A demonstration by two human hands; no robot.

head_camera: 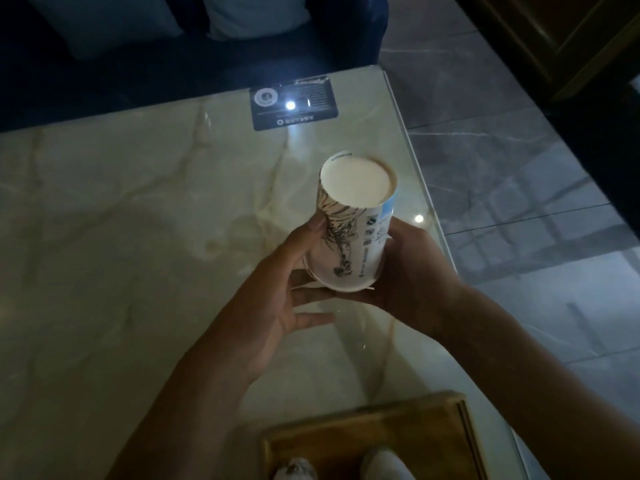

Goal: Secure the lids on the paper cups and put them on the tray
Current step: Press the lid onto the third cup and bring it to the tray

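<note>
A white paper cup (353,230) with a black sketch print and a blue stripe is held above the marble table, tilted so its flat white base faces me. Its wide mouth end points down between my palms, where a thin lid edge (332,287) shows at the rim. My left hand (277,292) grips the cup's left side with the thumb on the print. My right hand (412,271) wraps the right side and underside. A wooden tray (346,434) lies at the bottom edge and holds two white cups (294,471), only partly in view.
The glossy marble table (121,237) has its right edge close to my right hand, with grey floor tiles beyond. A dark printed card (294,103) lies at the table's far edge. A dark blue sofa with pale cushions stands behind the table.
</note>
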